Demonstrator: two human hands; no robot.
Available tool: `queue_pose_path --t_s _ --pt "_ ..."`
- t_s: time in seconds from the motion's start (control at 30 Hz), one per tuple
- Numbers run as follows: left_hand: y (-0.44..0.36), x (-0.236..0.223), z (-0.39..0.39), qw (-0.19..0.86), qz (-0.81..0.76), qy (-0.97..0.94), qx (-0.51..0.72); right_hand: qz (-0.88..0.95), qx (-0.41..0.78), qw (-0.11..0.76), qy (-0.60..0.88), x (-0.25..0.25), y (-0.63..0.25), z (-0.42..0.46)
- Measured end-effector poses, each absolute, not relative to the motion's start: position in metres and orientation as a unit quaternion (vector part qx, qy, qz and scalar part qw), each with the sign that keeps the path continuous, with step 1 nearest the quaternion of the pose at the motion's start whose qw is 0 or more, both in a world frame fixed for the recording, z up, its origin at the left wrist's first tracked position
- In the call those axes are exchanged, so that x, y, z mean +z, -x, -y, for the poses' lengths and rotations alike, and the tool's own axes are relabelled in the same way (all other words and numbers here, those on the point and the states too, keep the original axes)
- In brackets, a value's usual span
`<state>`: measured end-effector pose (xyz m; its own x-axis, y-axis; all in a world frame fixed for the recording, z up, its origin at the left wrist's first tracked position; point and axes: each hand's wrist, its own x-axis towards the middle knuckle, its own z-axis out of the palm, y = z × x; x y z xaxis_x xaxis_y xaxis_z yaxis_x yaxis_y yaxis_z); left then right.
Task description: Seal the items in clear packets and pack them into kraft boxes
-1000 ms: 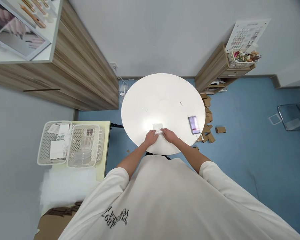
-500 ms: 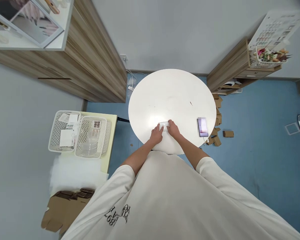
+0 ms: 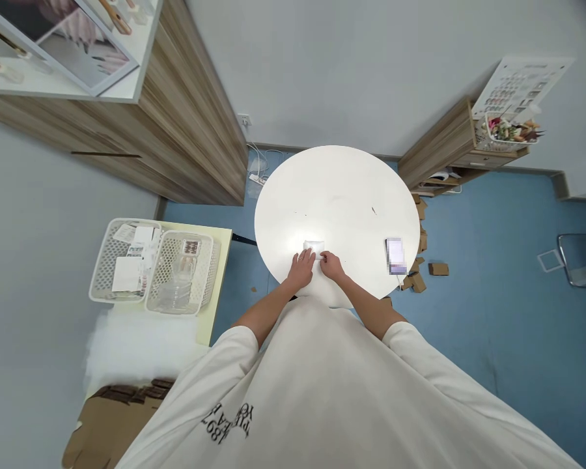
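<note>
A small, flat white packet (image 3: 314,246), shiny and partly see-through like plastic wrap, lies on the round white table (image 3: 336,182) near its front edge. My left hand (image 3: 301,269) rests on the packet's near left side, fingers stretched out and slightly apart. At the near right corner, my right hand (image 3: 332,266) has its fingers curled in a pinch on the packet's edge. Both hands cover part of its near side, so what is inside cannot be made out.
A phone (image 3: 395,255) with a cable lies at the table's right. Two white baskets (image 3: 149,273) stand on a side table at left, with white sheets (image 3: 137,345) and flattened cardboard (image 3: 110,423) nearby. Cardboard boxes (image 3: 417,282) lie on the floor. Cabinets flank the table.
The packet was first held at its near edge, then folded narrower under both hands. Now the right hand has drawn back toward the near corner, and more of the packet shows.
</note>
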<state>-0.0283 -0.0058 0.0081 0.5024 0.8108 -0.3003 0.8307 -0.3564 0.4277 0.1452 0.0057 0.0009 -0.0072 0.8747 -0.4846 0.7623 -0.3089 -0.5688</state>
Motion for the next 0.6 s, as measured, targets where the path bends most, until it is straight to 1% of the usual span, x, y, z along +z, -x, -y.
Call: queue_pose_path --t_s 0.13,0.23,0.43,0.53,0.6 --pt "0.069 0.006 -0.007 0.248 -0.518 -0.818 -0.044 0.591 0.444 0.096 0.667 -0.004 -0.110 -0.020" --pt "0.098 0.005 -0.020 0.231 -0.533 -0.811 -0.066 0.610 0.459 0.098 0.638 -0.008 -0.082 -0.036" --pt "0.142 0.003 -0.049 0.230 -0.553 -0.796 -0.090 0.652 0.458 0.095 0.597 -0.023 -0.040 -0.063" --pt "0.153 0.001 -0.058 0.245 -0.548 -0.794 -0.096 0.674 0.441 0.100 0.584 -0.031 -0.031 -0.067" --pt "0.155 0.000 -0.061 0.252 -0.544 -0.795 -0.094 0.685 0.434 0.088 0.578 -0.033 -0.030 -0.066"
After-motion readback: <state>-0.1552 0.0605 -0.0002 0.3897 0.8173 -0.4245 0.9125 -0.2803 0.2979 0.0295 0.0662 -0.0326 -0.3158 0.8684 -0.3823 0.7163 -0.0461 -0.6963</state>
